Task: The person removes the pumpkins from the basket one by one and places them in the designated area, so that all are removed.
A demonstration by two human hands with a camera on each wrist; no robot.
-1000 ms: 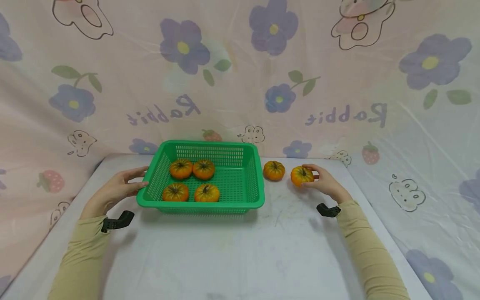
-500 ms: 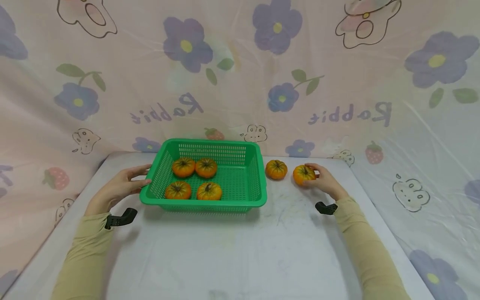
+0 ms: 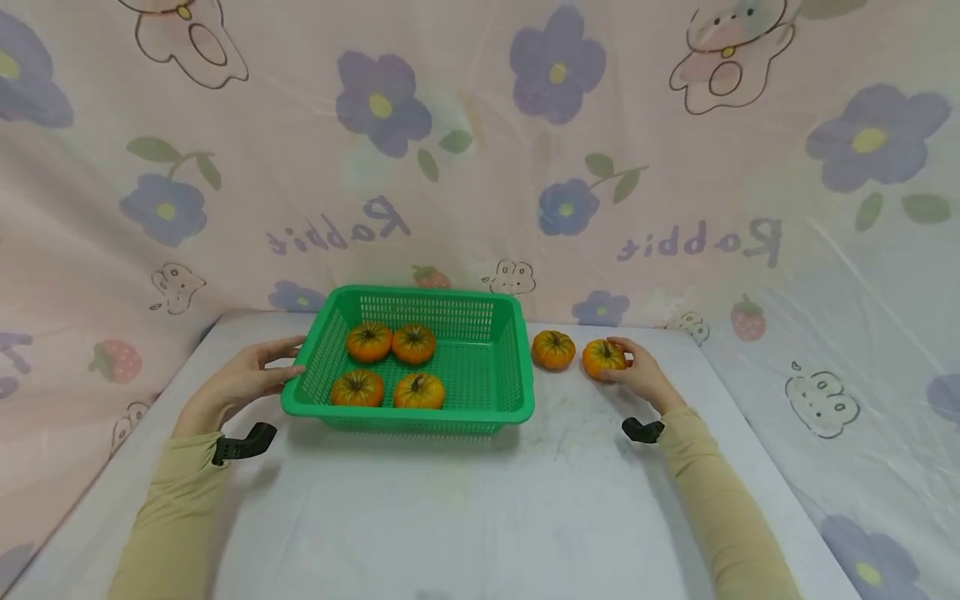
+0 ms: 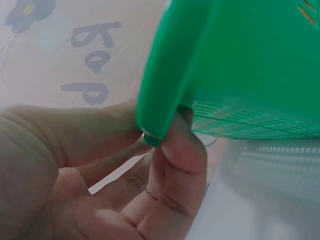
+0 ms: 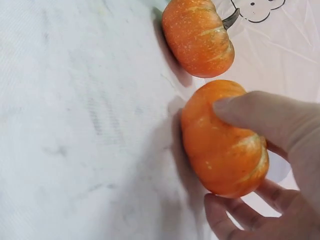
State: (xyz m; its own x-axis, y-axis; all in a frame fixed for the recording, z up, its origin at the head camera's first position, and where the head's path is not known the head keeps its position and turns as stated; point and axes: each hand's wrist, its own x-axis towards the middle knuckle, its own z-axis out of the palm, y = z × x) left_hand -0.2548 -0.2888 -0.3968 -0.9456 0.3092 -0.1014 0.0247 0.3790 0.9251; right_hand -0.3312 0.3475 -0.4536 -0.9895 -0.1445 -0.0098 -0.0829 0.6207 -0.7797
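Note:
A green plastic basket point(image 3: 408, 414) stands at the back of the table, with several small orange pumpkins point(image 3: 357, 388) inside it. At its left end my left hand point(image 3: 240, 382) pinches the rim; the left wrist view puts the thumb on one side of the rim point(image 4: 165, 75) and curled fingers beneath it. To the right of the basket, my right hand point(image 3: 645, 377) holds a small pumpkin point(image 3: 602, 359) between thumb and fingers. The right wrist view shows the thumb lying across this pumpkin point(image 5: 220, 145) and fingertips at its lower side, close over the white tabletop.
Another small pumpkin point(image 3: 553, 350) sits between the basket's right end and the held one. A printed curtain point(image 3: 480, 167) hangs right behind the table point(image 3: 480, 508). Each wrist carries a black camera mount point(image 3: 244, 443).
My right hand has shifted slightly left with its pumpkin, narrowing the gap to the neighbouring one. The left hand keeps its grip on the basket rim. The head view has moved a little.

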